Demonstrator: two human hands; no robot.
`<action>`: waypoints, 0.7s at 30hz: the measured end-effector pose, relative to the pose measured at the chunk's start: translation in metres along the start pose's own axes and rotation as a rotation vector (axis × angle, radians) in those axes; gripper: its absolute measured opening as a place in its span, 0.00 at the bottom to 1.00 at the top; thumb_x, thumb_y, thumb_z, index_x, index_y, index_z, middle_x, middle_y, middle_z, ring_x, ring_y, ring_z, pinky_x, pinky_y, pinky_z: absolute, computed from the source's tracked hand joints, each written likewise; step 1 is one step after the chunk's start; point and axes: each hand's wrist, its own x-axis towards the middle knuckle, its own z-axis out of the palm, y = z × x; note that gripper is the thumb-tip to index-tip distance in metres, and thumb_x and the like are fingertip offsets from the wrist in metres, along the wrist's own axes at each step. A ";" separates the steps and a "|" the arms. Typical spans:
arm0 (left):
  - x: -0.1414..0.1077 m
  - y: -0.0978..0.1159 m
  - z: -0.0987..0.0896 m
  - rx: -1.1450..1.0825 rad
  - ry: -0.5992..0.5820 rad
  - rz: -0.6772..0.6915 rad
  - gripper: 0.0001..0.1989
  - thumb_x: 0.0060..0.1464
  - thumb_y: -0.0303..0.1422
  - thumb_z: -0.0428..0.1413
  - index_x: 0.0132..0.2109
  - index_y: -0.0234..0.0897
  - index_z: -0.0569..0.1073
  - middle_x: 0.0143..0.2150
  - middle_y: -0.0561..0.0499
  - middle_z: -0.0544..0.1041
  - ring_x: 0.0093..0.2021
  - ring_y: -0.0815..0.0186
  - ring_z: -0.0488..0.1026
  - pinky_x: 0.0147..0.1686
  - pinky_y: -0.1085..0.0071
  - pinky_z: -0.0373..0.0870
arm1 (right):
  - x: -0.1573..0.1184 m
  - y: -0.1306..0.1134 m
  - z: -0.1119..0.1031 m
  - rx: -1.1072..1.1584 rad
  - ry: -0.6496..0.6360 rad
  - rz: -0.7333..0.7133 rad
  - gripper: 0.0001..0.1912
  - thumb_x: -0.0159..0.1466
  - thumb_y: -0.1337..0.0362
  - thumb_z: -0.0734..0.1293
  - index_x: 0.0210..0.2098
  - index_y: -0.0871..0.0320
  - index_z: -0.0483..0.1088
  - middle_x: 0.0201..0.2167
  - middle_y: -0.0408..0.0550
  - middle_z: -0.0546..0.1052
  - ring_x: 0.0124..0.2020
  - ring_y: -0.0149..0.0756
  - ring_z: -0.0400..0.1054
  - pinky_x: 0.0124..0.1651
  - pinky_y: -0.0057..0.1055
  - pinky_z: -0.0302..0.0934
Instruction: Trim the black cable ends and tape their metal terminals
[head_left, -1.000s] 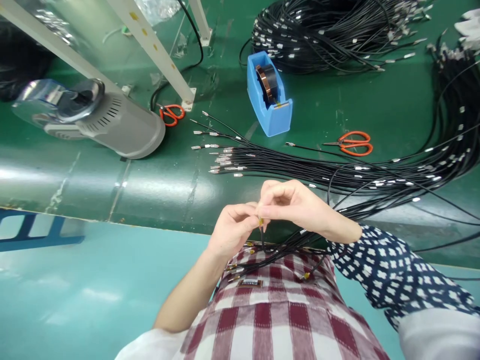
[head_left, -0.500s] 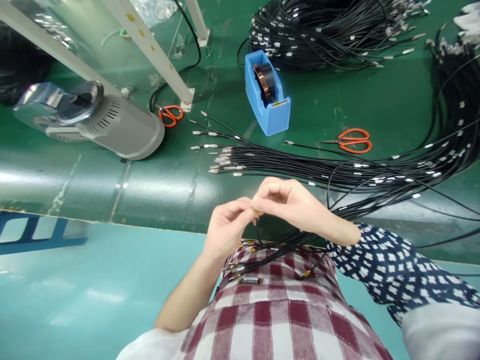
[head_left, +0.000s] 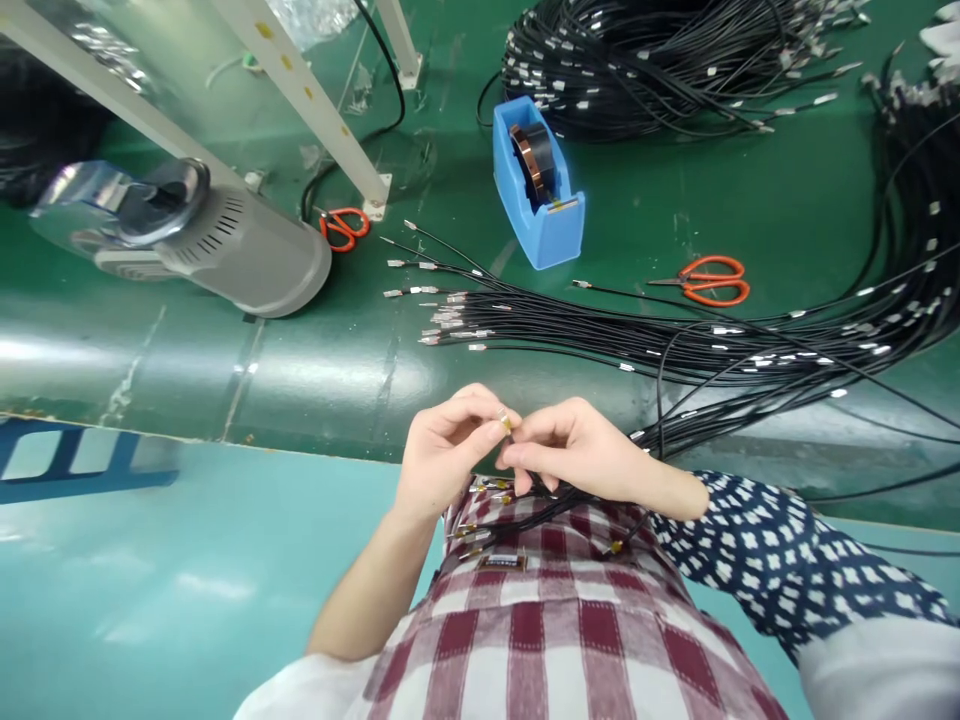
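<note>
At the table's near edge, my left hand [head_left: 446, 450] pinches the metal end of a black cable [head_left: 505, 422] between thumb and fingertips. A bit of amber tape shows on that cable end. Close beside it, my right hand [head_left: 581, 450] is closed on the same cable, just behind the end; its fingers hide part of the cable. Below the hands, several black cables with amber-taped ends [head_left: 540, 515] lie across the checked apron [head_left: 555, 620]. Beyond the hands, a bundle of black cables with white labels [head_left: 570, 325] stretches along the green table.
A blue tape dispenser [head_left: 540, 235] with a roll of amber tape stands behind the bundle. Orange-handled scissors [head_left: 712, 280] lie to its right, another pair [head_left: 345, 230] near a grey machine [head_left: 255, 255]. A large cable coil [head_left: 622, 70] sits at the back.
My right hand has come down and slightly back from the cable's tip onto the cable behind it. The cable end now shows between my left fingertips, pointing up.
</note>
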 end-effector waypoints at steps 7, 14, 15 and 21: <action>-0.003 0.002 -0.002 0.130 -0.012 0.103 0.07 0.58 0.25 0.61 0.40 0.43 0.82 0.35 0.50 0.78 0.35 0.68 0.74 0.36 0.72 0.73 | -0.003 -0.002 0.007 -0.163 0.132 -0.070 0.16 0.64 0.59 0.69 0.22 0.60 0.73 0.19 0.41 0.75 0.19 0.23 0.59 0.24 0.23 0.54; -0.001 0.003 -0.002 0.146 -0.012 0.048 0.02 0.56 0.28 0.63 0.36 0.39 0.82 0.33 0.48 0.76 0.34 0.66 0.73 0.35 0.71 0.71 | -0.002 -0.002 0.007 -0.293 0.170 -0.075 0.18 0.65 0.56 0.69 0.23 0.59 0.73 0.20 0.42 0.76 0.21 0.26 0.63 0.27 0.24 0.55; -0.001 0.004 -0.002 0.159 -0.013 0.048 0.01 0.56 0.28 0.64 0.35 0.38 0.81 0.32 0.49 0.76 0.34 0.67 0.72 0.35 0.71 0.70 | -0.002 -0.002 0.007 -0.311 0.177 -0.075 0.18 0.65 0.55 0.69 0.22 0.59 0.73 0.20 0.42 0.76 0.21 0.26 0.63 0.27 0.25 0.55; 0.001 -0.003 0.011 0.178 0.116 0.060 0.08 0.53 0.30 0.65 0.29 0.37 0.76 0.29 0.52 0.70 0.31 0.68 0.68 0.31 0.72 0.65 | 0.000 -0.002 0.008 -0.487 0.261 -0.110 0.19 0.66 0.57 0.67 0.22 0.59 0.72 0.18 0.41 0.73 0.21 0.26 0.61 0.28 0.26 0.51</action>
